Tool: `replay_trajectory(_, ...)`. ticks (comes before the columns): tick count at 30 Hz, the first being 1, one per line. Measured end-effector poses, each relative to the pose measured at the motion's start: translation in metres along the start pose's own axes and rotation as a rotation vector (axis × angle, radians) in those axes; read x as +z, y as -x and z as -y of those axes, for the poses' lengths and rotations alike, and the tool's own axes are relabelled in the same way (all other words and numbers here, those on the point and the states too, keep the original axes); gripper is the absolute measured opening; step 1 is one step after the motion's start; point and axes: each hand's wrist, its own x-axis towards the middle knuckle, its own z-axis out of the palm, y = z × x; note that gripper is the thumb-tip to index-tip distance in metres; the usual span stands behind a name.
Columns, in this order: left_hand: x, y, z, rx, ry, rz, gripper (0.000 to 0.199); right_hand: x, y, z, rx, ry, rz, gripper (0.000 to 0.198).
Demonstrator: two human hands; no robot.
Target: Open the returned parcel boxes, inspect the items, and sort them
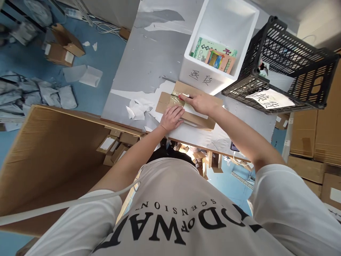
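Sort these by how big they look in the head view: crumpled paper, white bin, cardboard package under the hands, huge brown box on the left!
1. Brown box, though being near the camera may enlarge it
2. White bin
3. Cardboard package
4. Crumpled paper

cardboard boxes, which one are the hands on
The taped box on the table, under the left hand and right hand; the other cardboard boxes are off the table, with neither hand on them.

Red tool (180,96) mostly hidden by the right hand (198,103), perhaps a cutter, phone (233,147) partly covered by the right forearm (237,133), large open carton (16,156) cut off at left, box label (107,143) too small to read
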Motion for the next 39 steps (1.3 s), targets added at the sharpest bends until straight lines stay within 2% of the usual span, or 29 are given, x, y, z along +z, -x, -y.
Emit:
replay_trajectory(4,-0.002,-0.001,0.002,0.002,-0.01,0.024,0.057,0.003,0.0,-0.014,-0.013,-0.027,-0.004,0.043)
replay_trajectory(7,0.0,-0.002,0.003,-0.009,0.005,0.01,0.056,0.005,0.021,-0.03,0.033,-0.03,0.011,0.035)
replay_trajectory(11,0.004,-0.003,0.004,-0.035,0.036,-0.027,0.056,-0.002,0.09,-0.052,0.175,-0.011,0.035,0.028)
replay_trajectory(14,0.007,-0.005,0.003,-0.033,0.049,-0.037,0.055,-0.011,0.143,-0.06,0.287,0.024,0.084,0.03)
replay_trajectory(19,0.007,-0.01,0.001,-0.013,0.028,-0.035,0.053,-0.019,0.196,-0.056,0.42,0.069,0.08,0.043)
replay_trajectory(21,0.007,-0.01,0.0,-0.008,0.022,-0.039,0.052,-0.013,0.221,-0.053,0.469,0.052,0.008,0.045)
replay_trajectory(23,0.005,-0.009,0.0,-0.006,0.025,-0.037,0.051,0.008,0.247,-0.048,0.588,-0.045,-0.17,0.046)
replay_trajectory(26,0.001,-0.006,-0.004,0.002,0.015,-0.026,0.052,0.075,0.264,-0.04,0.933,-0.411,-0.476,0.056)
replay_trajectory(29,-0.005,-0.006,-0.009,0.013,-0.016,-0.021,0.055,0.162,0.243,-0.033,1.213,-0.657,-0.547,0.054)
replay_trajectory(32,-0.009,-0.009,-0.012,0.01,-0.004,-0.025,0.053,0.227,0.215,-0.033,1.332,-0.692,-0.613,0.049)
replay_trajectory(35,-0.015,-0.003,-0.006,0.006,0.041,-0.017,0.053,0.254,0.206,-0.039,1.33,-0.695,-0.638,0.048)
replay_trajectory(37,-0.024,0.012,0.008,-0.052,0.05,-0.018,0.058,0.253,0.21,-0.043,1.366,-0.65,-0.678,0.052)
replay_trajectory(39,-0.036,0.033,0.031,-0.222,0.018,-0.039,0.072,0.241,0.214,-0.044,1.392,-0.546,-0.767,0.059)
